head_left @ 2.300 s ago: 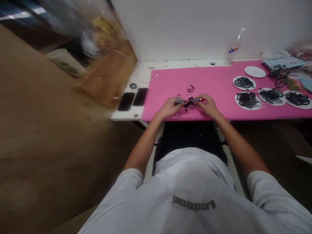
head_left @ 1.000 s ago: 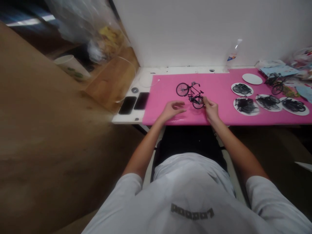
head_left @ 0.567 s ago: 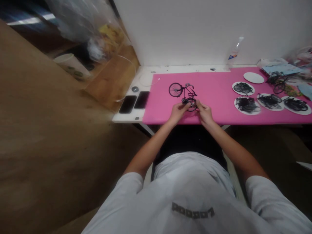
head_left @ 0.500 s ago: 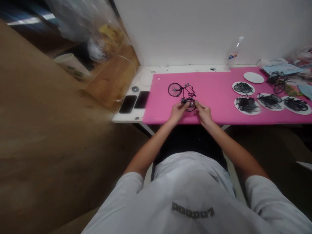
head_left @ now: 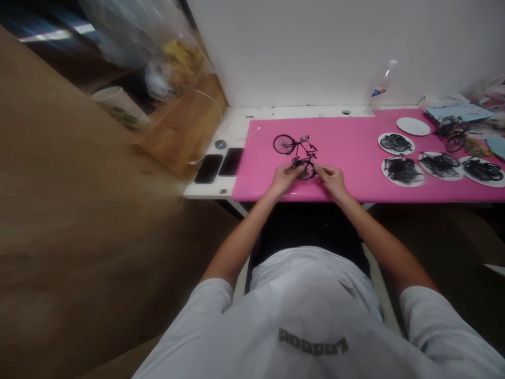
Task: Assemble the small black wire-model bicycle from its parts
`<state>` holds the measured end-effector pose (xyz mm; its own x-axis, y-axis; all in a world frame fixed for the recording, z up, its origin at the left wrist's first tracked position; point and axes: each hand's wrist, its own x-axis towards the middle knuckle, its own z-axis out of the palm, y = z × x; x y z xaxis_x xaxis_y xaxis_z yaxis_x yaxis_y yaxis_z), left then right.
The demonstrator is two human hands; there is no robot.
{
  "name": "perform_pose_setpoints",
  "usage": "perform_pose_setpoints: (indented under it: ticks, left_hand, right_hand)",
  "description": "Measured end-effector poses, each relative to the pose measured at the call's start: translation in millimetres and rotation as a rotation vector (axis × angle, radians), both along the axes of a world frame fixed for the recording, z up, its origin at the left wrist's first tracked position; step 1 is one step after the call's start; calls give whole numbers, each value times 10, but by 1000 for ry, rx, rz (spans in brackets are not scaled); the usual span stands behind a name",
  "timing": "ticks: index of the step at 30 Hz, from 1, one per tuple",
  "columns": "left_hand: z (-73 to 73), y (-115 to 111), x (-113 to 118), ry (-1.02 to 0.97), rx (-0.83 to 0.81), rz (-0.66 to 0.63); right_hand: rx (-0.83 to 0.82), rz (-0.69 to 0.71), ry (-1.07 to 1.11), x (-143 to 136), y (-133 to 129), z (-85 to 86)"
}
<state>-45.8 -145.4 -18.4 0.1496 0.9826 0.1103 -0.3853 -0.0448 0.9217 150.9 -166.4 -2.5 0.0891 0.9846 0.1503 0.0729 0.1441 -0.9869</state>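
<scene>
A small black model bicycle (head_left: 300, 152) is over the pink table cover near the front edge, one wheel (head_left: 284, 143) pointing away to the left and the other close to me. My left hand (head_left: 286, 176) pinches it at the left of the near wheel, by the pedal area. From the right, the fingertips of my right hand (head_left: 330, 176) are closed at the same wheel's rim. Whether the right fingers also hold a tiny separate part is too small to tell.
On the right stand white plates with black bicycle parts (head_left: 402, 170), a bare white plate (head_left: 413, 126) and another model bicycle (head_left: 453, 139). Two dark phones (head_left: 209, 169) lie at the left edge. A clear bottle (head_left: 382, 84) stands by the wall.
My right hand has shifted slightly at the near wheel, its fingers now a little flatter. The bicycle and my left hand stay almost in place; the view has drifted slightly.
</scene>
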Motion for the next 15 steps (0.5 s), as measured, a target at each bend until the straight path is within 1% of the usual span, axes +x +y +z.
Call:
perform_pose_setpoints:
  ticks: [3,6,8,10,12,15]
  left_hand:
    - [-12,35,-42,51,0,35]
    - [-28,96,-110,51,6,118]
    - [-38,138,-168,30,-2,181]
    - [-47,173,-225,-3,-12,222]
    - [-50,197,-268,-54,-31,235]
    - [-40,208,-295,-139,-72,232]
  right_hand:
    - [48,35,-66,76,59,-19]
    - [159,46,-202,215,129,-41]
    - [274,4,-392,313,176,-71]
    - [375,16,-628,382,214,-118]
    - [390,46,-795,401,235,-170]
    - [340,83,-942,364,233,-226]
